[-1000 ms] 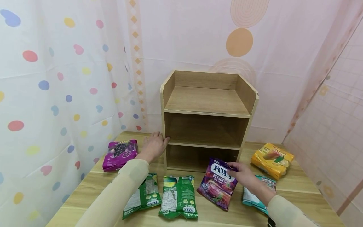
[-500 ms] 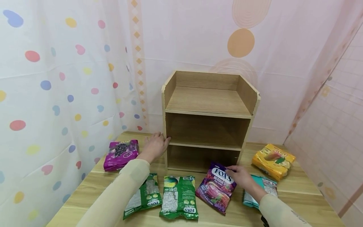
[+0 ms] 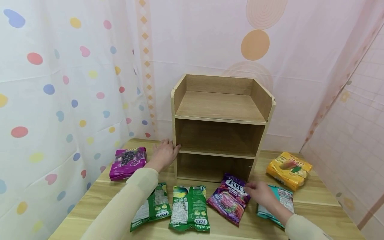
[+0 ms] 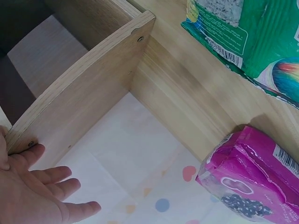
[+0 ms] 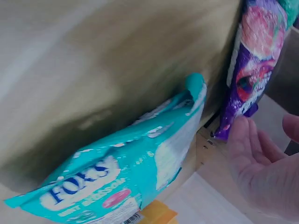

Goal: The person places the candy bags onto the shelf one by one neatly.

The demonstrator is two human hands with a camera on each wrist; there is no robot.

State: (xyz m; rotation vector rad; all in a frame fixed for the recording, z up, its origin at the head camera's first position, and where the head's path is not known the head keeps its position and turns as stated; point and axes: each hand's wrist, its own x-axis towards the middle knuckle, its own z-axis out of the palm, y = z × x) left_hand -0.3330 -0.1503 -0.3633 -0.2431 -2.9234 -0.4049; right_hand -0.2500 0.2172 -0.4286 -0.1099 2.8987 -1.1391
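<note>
Head view, right hand [image 3: 261, 193]: thumb and fingers are held apart at the upper right side of the berries bag [image 3: 230, 200]; whether it is touched cannot be told.
Left hand [image 3: 163, 154]: the wooden shelf [image 3: 219, 105] is pinched at its left panel's front edge between thumb and forefinger, the other fingers spread outside.
Berries bag: laid face up just left of the right hand, its top end seen against the shelf's lower opening.
Gaps: a narrow strip of table [image 3: 321, 210] is seen left of the berries bag; a broader stretch is shown right of the right hand.
Bags: six are counted; one teal bag [image 5: 126, 172] under the right forearm, one yellow bag [image 3: 289, 170] beyond it, two green bags [image 3: 189, 208] between the hands, one grape bag [image 3: 127, 163] left of the left hand.
Shelf levels: three are counted.
Surface: pale wood grain is shown.
Room: enclosed by dotted curtain [image 3: 99, 66] leftward, pinkish curtain [image 3: 207, 36] behind.
</note>
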